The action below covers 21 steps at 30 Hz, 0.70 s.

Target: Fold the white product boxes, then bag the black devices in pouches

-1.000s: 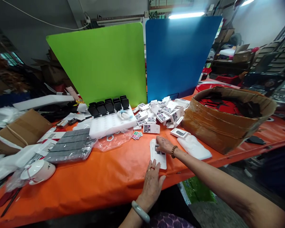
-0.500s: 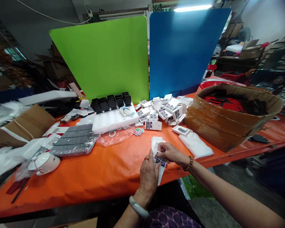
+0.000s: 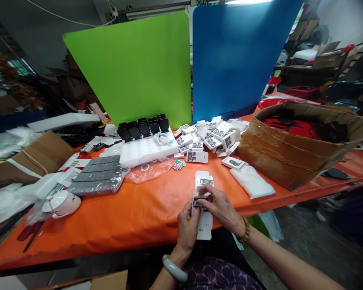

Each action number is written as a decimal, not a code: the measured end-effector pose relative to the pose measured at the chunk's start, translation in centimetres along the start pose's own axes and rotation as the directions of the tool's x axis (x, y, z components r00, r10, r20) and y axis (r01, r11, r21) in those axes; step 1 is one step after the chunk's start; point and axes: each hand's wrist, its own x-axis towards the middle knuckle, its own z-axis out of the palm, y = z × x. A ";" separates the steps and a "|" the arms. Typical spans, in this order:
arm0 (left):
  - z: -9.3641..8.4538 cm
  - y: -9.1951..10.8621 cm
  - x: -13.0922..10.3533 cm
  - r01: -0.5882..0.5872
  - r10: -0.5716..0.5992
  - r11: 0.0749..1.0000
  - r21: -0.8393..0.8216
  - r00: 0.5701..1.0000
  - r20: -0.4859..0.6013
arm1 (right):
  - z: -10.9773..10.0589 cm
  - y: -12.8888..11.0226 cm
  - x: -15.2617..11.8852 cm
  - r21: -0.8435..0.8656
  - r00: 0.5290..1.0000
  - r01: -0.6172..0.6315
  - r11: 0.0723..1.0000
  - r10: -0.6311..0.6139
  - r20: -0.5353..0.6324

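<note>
Close to the table's front edge, my left hand [image 3: 187, 226] grips a small white printed carton [image 3: 205, 226] by its left side. Its lower flap hangs towards me and bears small print. My right hand [image 3: 223, 206] has bent fingers pinched at the carton's upper part, where a dark printed strip shows; the fingertips partly hide it. Just beyond my fingers, more white printed card [image 3: 204, 177] lies on the orange table cover. Whether it is one flat carton or several is unclear. Further back is a heap of small white printed boxes [image 3: 222, 129].
A large brown cardboard box [image 3: 269, 155] with red and black pieces stands right, beside a white foam pouch [image 3: 252, 183]. Black pieces [image 3: 143, 127] stand in a white foam tray [image 3: 148, 152]. A wrapped grey pack [image 3: 98, 175] and white cup-shaped thing [image 3: 62, 203] lie left. Green [image 3: 133, 68] and blue [image 3: 236, 60] panels rise behind.
The carton has turned to lie more upright and flat towards me, its printed lower flap now showing. My right hand has shifted slightly right and down. The camera view has tilted a little.
</note>
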 end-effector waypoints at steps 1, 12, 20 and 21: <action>-0.1 -0.2 0.1 0.033 -0.036 0.996 -0.088 0.999 -0.038 | 0.1 0.2 -0.4 -0.067 0.993 0.037 0.997 -0.044 -0.106; -0.9 -0.6 0.3 0.111 -0.138 0.983 -0.150 0.972 -0.190 | 0.4 4.1 -4.1 0.398 0.900 -0.380 0.835 0.233 0.369; -0.5 -2.3 -2.0 0.090 -0.085 0.996 0.018 0.981 -0.176 | 1.4 7.4 -7.5 0.207 0.990 -0.143 0.968 0.138 0.038; -0.4 -2.6 -2.3 0.106 -0.107 0.994 -0.017 0.984 -0.144 | 1.6 7.6 -7.9 0.201 0.991 -0.134 0.971 0.130 0.033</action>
